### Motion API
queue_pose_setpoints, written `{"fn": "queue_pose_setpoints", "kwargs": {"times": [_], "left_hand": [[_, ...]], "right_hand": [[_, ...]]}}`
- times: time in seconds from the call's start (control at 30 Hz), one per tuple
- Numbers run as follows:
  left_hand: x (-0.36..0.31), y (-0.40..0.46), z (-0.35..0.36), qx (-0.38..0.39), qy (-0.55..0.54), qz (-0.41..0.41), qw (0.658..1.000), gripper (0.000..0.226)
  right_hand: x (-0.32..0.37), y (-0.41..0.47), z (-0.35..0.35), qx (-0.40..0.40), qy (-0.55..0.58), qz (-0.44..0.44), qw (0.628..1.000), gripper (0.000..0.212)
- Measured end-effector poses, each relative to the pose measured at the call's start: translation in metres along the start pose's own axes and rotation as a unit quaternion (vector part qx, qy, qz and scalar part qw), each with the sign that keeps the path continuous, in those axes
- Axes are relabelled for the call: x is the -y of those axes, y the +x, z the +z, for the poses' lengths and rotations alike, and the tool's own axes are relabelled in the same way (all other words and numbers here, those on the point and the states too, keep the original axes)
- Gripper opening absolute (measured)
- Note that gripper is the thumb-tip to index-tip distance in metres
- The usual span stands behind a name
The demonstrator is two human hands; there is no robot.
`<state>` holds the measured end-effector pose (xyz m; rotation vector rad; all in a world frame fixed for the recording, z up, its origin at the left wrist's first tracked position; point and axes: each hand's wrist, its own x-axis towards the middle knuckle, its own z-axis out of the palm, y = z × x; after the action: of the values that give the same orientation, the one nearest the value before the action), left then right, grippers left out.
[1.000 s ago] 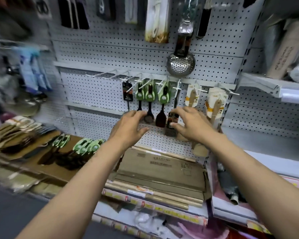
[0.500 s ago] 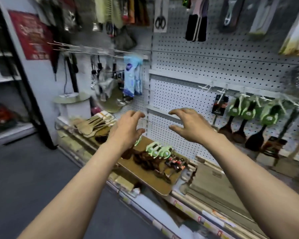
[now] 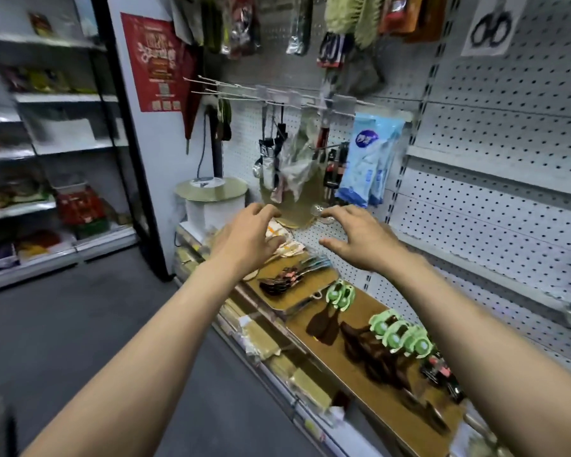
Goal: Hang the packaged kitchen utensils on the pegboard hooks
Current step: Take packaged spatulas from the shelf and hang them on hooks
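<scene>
Packaged dark utensils with green card headers (image 3: pixel 399 336) lie in a heap on a brown cardboard sheet (image 3: pixel 356 367) along the low shelf. A smaller pair with green headers (image 3: pixel 340 293) lies farther left, beside a bundle of dark spoons (image 3: pixel 284 278). Wooden utensils in light packaging (image 3: pixel 285 247) sit at the far end, partly hidden by my left hand. My left hand (image 3: pixel 248 239) and right hand (image 3: pixel 356 240) hover above that far end, fingers spread, holding nothing. White pegboard (image 3: pixel 495 199) fills the right side.
Bare wire hooks (image 3: pixel 231 92) stick out at upper middle, with blue packets (image 3: pixel 366 159) and bagged goods hanging below. A white cylinder with a round lid (image 3: pixel 211 192) stands at the shelf's left end. The aisle floor and other shelves lie to the left.
My view has swung left from the hooks with hung green-carded utensils to the shelf's left end. Both hands moved with it, staying open and empty.
</scene>
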<state>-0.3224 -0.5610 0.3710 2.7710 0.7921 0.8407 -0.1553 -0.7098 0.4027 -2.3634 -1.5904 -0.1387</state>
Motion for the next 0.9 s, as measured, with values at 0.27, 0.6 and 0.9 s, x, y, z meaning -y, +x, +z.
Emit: {"fn": "queue_pose_setpoints", "kwargs": {"times": [0.27,0.6,0.9], "left_hand": [[0.128,0.128,0.03,0.032,0.018,-0.022,0.999,0.045],[0.259,0.257,0.113,0.1,-0.032,-0.025,0.994,0.045],[0.372,0.356,0.277,0.241,-0.111,-0.016,0.964,0.044]], "right_hand": [[0.013,0.187,0.06,0.014,0.056,-0.006,0.998,0.058],[-0.012,0.36,0.151,0.073,0.08,0.062,0.992,0.055],[-0.07,0.452,0.302,0.136,0.11,0.253,0.952,0.045]]}}
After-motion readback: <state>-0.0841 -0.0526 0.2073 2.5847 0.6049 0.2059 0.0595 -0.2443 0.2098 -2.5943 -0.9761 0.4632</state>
